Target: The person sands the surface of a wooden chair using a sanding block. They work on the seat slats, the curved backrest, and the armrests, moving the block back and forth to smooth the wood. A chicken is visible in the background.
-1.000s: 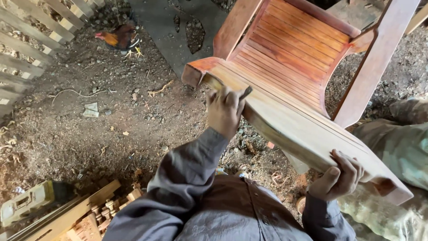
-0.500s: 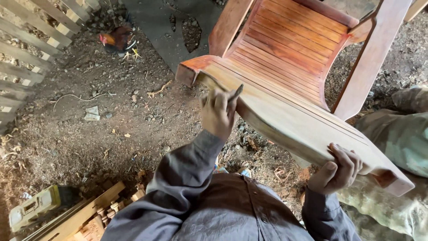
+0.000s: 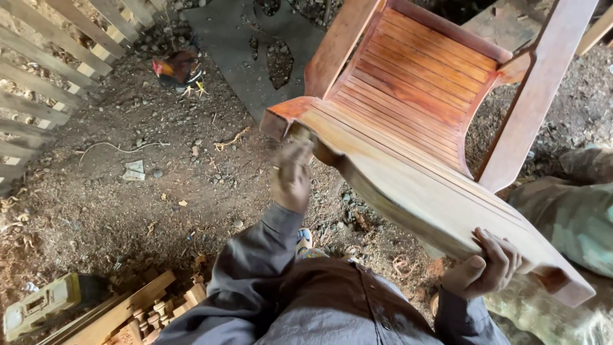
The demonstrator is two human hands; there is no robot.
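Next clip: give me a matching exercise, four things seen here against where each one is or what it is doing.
Things:
1. left hand
2. right hand
3. chicken
4. wooden chair

Places or states:
A. on the dirt beside the slatted fence
B. gripping the chair's front edge near its right corner
C. blurred, at the chair's front left corner
D. reddish-brown, slatted seat, tilted toward the person

Pairs: 1-C, 2-B, 3-A, 4-D

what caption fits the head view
Left hand works the wooden chair front edge; right hand holds it.
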